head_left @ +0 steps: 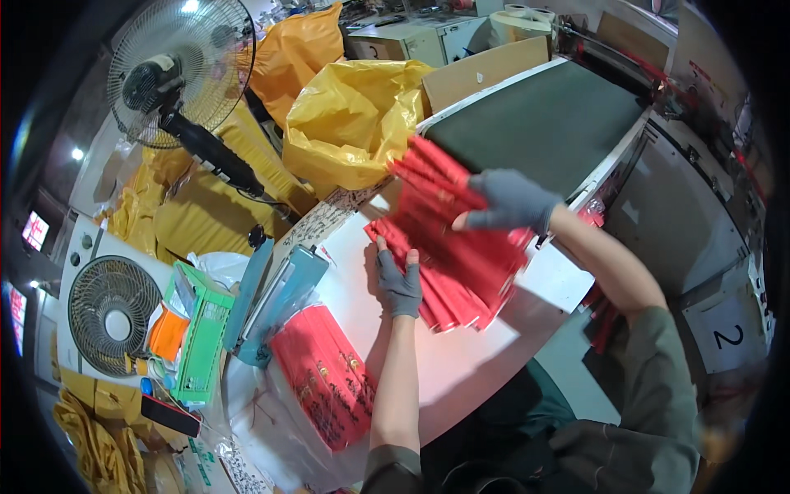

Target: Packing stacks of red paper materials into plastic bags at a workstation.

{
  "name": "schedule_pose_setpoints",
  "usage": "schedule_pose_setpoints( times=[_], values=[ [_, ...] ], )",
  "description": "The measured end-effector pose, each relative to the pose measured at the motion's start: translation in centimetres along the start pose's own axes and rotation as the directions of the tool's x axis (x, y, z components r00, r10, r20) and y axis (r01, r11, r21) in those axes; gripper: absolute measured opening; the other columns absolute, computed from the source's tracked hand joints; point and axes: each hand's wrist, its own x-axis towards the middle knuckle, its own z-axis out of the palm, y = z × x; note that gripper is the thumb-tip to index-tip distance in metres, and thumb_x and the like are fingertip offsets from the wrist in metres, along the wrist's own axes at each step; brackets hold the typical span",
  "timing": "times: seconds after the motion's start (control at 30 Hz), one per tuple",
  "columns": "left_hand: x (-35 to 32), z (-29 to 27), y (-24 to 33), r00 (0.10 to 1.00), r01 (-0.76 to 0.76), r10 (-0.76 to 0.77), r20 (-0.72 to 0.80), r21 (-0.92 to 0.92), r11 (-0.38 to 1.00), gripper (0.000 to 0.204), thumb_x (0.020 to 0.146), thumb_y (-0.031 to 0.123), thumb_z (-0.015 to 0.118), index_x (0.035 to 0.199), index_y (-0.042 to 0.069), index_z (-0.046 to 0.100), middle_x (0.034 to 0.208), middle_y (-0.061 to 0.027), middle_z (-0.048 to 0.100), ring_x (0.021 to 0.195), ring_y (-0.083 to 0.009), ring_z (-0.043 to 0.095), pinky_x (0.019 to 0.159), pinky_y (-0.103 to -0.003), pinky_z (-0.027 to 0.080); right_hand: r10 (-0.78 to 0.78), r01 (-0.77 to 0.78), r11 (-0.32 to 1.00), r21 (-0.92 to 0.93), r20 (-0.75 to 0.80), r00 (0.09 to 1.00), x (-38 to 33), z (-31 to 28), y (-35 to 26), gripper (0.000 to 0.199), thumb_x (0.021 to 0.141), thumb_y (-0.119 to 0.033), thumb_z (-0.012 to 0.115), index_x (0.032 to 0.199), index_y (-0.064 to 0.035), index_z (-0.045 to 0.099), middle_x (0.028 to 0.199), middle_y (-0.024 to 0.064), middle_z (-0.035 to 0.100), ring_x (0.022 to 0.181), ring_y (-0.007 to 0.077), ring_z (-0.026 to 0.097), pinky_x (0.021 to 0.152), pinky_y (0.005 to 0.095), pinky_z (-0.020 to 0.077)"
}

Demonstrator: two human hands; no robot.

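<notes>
Nearest the person, below and to the left of the left hand (400,284), one clear bag of red printed envelopes (325,385) lies on the white table (461,362), its long axis running from upper left to lower right. The left hand, in a grey fingerless glove, is pressed on the lower left edge of a fanned stack of red envelopes (448,247), fingers together against it; whether the thumb grips underneath cannot be told. The stack's strips are too many and too blurred to count; their long axes run from upper left down to lower right, the upper ends splayed toward the yellow bag. The right hand (510,202), also grey-gloved, lies on top of the stack's upper part, fingers curled over the strips and closed on them.

Left of the left hand sit one blue heat sealer (276,300) and one green basket (202,342). Beyond the right hand is a dark conveyor belt (543,123). Farther, up and left, stand yellow bags (354,119) and two fans (181,70).
</notes>
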Motion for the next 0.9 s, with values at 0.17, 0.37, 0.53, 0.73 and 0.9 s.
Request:
schedule_pose_setpoints(
  times=[0.17, 0.37, 0.53, 0.73, 0.9],
  values=[
    [-0.1, 0.2, 1.4, 0.999, -0.043, 0.038, 0.038, 0.146, 0.988, 0.077, 0.082, 0.037, 0.068, 0.139, 0.000, 0.034, 0.141, -0.0224, 0.038, 0.132, -0.0348, 0.034, 0.107, -0.037, 0.032, -0.001, -0.024, 0.999, -0.032, -0.615, 0.788, 4.2, 12.1, 0.7, 0.092, 0.078, -0.072, 0.048, 0.123, 0.0078, 0.047, 0.106, 0.0270, 0.056, 0.107, 0.0392, 0.053, 0.086, 0.0475, 0.0441],
    [0.4, 0.9, -1.8, 0.983, 0.182, -0.148, 0.110, -0.453, 0.873, 0.106, 0.075, 0.039, 0.075, 0.146, -0.003, 0.008, 0.151, -0.0220, 0.017, 0.138, -0.0277, 0.025, 0.111, -0.035, 0.026, 0.236, 0.030, 0.809, 0.587, -0.371, 0.898, 7.0, 13.7, 4.7, 0.098, 0.076, -0.072, 0.053, 0.126, 0.0112, 0.040, 0.114, 0.0357, 0.053, 0.110, 0.0402, 0.055, 0.091, 0.0431, 0.0435],
    [-2.2, -2.7, 3.7, 0.913, 0.375, -0.167, 0.372, -0.602, 0.705, 0.064, 0.086, 0.027, 0.065, 0.135, -0.005, 0.038, 0.128, -0.0128, 0.052, 0.116, -0.0190, 0.051, 0.099, -0.030, 0.040, 0.248, -0.057, 0.776, 0.629, -0.220, 0.943, 3.4, 15.6, -2.2, 0.110, 0.066, -0.061, 0.072, 0.136, 0.0111, 0.027, 0.119, 0.0301, 0.054, 0.113, 0.0335, 0.055, 0.095, 0.0358, 0.0431],
    [-18.7, -10.6, 6.3, 0.780, 0.626, -0.415, 0.469, -0.586, 0.514, 0.047, 0.082, 0.008, 0.068, 0.125, 0.000, 0.049, 0.115, -0.0085, 0.059, 0.099, -0.0158, 0.060, 0.085, -0.031, 0.050, -0.083, -0.035, 0.262, 0.965, 0.058, 0.995, -12.4, 17.7, -7.3, 0.088, 0.078, -0.037, 0.073, 0.140, 0.0042, 0.027, 0.136, 0.0214, 0.043, 0.126, 0.0256, 0.042, 0.106, 0.0365, 0.0326],
    [-26.9, -15.4, 9.5, 0.767, 0.606, -0.306, 0.563, -0.481, 0.634, 0.061, 0.080, 0.015, 0.071, 0.131, 0.000, 0.041, 0.120, -0.0090, 0.055, 0.111, -0.0175, 0.053, 0.091, -0.034, 0.045, -0.306, -0.114, 0.380, 0.918, 0.241, 0.921, -21.2, 19.4, -8.9, 0.107, 0.071, -0.042, 0.079, 0.144, 0.0005, 0.014, 0.137, 0.0189, 0.038, 0.125, 0.0259, 0.041, 0.106, 0.0363, 0.0316]
  ],
)
